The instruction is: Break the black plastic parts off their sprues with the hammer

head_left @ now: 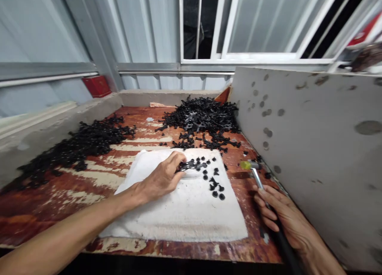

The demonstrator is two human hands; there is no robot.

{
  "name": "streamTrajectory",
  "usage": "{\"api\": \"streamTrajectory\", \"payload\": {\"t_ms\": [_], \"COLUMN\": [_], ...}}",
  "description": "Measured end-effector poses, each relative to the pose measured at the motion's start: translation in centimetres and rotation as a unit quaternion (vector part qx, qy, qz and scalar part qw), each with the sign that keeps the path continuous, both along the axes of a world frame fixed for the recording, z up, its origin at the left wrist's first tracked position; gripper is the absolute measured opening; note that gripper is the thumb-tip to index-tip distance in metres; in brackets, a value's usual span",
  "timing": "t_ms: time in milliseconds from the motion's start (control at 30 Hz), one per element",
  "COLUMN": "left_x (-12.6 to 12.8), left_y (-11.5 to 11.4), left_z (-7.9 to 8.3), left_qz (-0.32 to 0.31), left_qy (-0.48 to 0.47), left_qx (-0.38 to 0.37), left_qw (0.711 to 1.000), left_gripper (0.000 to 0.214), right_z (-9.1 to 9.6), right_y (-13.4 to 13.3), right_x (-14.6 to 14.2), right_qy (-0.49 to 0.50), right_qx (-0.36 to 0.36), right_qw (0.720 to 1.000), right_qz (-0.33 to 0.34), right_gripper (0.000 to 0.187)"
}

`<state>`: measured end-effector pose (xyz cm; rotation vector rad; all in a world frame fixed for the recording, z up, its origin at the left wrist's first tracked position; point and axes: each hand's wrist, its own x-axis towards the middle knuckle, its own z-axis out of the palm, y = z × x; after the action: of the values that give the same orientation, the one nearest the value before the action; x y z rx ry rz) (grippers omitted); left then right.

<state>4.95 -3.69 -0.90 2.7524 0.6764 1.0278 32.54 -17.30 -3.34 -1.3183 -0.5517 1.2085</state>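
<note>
My left hand [162, 176] rests on a white cloth pad [185, 211], its fingers pinched on a strip of small black plastic parts [191, 164]. Several loose black pieces [216, 187] lie on the pad just right of it. My right hand [283, 215] is closed round the dark handle of a small hammer [253, 169] with a yellow-tipped head, which hovers over the wooden tabletop at the pad's right edge.
A heap of black plastic frames [203, 116] lies at the back of the worn red wooden table [44, 203]. A second pile of black parts [77, 143] runs along the left. A spotted grey board [313, 147] walls the right side; a red box [97, 86] sits back left.
</note>
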Motion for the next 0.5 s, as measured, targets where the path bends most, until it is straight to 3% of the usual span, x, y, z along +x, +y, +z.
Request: {"api": "streamTrajectory", "payload": {"t_ms": [267, 500], "left_x": [-1.4, 0.9], "left_y": [-3.6, -5.8], "left_z": [0.6, -0.8], "left_qz": [-0.097, -0.190], "left_qy": [0.029, 0.034], "left_qx": [0.058, 0.060], "left_qw": [0.993, 0.979], "left_gripper": [0.043, 0.050], "right_z": [0.7, 1.2], "right_y": [-2.2, -4.0], "right_x": [-1.7, -6.5], "right_qy": [-0.050, -0.093], "right_qx": [-0.014, 0.054], "right_qw": [0.999, 0.987], "right_qz": [-0.006, 0.117], "right_gripper": [0.055, 0.043]}}
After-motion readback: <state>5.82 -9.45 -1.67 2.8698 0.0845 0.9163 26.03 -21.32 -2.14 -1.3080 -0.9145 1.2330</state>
